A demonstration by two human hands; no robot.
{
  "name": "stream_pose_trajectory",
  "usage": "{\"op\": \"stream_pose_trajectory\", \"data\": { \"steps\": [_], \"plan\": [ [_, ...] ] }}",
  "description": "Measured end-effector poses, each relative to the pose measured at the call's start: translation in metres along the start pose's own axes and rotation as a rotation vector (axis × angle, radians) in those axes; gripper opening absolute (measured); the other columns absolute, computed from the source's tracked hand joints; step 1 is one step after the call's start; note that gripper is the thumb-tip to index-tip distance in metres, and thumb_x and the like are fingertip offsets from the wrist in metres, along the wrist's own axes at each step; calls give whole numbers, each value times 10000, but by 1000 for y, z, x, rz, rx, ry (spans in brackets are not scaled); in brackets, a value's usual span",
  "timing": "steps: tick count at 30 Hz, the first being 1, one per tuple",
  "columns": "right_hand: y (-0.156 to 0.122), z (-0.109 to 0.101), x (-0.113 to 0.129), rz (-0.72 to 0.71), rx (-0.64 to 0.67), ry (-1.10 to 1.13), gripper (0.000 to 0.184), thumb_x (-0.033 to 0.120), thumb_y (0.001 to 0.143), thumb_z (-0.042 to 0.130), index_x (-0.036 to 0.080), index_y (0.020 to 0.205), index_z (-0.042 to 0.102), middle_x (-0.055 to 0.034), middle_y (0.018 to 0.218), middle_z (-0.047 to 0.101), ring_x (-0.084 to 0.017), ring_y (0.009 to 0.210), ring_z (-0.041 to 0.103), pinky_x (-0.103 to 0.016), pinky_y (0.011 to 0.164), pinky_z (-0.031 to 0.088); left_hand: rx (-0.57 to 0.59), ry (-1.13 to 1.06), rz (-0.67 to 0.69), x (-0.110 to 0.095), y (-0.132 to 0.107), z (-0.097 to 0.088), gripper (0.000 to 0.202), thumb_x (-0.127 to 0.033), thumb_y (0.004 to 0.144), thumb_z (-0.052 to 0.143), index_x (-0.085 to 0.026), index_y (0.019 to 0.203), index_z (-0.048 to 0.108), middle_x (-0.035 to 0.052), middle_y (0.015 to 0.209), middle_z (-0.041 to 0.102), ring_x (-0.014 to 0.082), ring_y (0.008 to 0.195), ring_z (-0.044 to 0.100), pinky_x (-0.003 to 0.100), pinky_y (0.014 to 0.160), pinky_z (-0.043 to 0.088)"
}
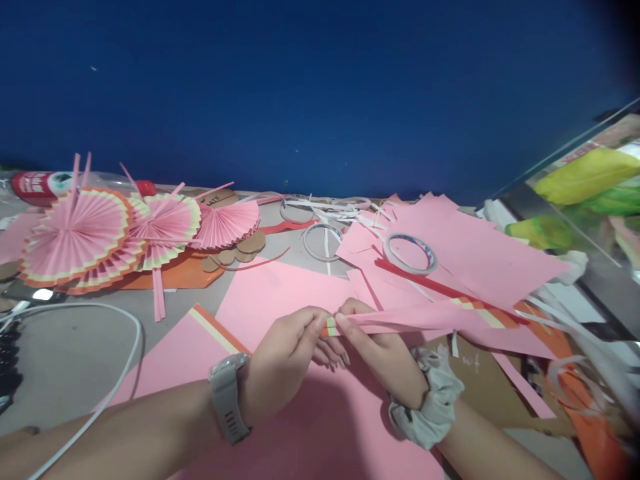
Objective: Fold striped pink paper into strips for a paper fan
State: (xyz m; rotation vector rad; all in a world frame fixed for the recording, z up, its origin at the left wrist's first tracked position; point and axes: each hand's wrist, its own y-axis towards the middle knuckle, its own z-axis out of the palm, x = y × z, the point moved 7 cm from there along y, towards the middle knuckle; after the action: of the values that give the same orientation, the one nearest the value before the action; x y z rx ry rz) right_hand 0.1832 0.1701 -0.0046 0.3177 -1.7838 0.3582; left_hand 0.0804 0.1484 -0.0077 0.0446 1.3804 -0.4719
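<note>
Both hands pinch one folded strip of pink paper (400,320) in front of me, above the pink sheets. My left hand (295,340), with a grey watch at the wrist, grips its left end, where orange and pale yellow bands show. Close beside it, my right hand (375,340), wearing a pale scrunchie, holds the strip between thumb and fingers. The strip runs on to the right past that hand. Beneath lie a large pink sheet (320,427) and a pink sheet edged in yellow and orange (190,340).
Pleated paper fans (75,233) stand at the left by a plastic bottle (40,187). A tape roll (410,253) rests on stacked pink paper (480,240) at the right. A white cable (135,333) curves at the lower left. Behind rises a blue wall (310,93).
</note>
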Motion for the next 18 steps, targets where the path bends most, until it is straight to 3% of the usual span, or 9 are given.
{"op": "stream_pose_trajectory", "data": {
  "steps": [11,18],
  "plan": [
    [-1,2,6,-35,2,-144,306,322,934,387,197,655,414,33,655,415,-105,620,437,-242,634,361,6,-84,-64,7,3,-5,268,-378,909,415,-150,796,497,13,622,609,119,549,602,266,571,497],
    [-2,2,10,-50,30,-93,306,321,939,373,198,664,424,38,644,419,-103,600,424,-243,614,353,-1,38,-10,1,2,-4,304,-358,934,354,-154,754,491,-1,617,584,102,529,585,232,549,487]
  ]
}}
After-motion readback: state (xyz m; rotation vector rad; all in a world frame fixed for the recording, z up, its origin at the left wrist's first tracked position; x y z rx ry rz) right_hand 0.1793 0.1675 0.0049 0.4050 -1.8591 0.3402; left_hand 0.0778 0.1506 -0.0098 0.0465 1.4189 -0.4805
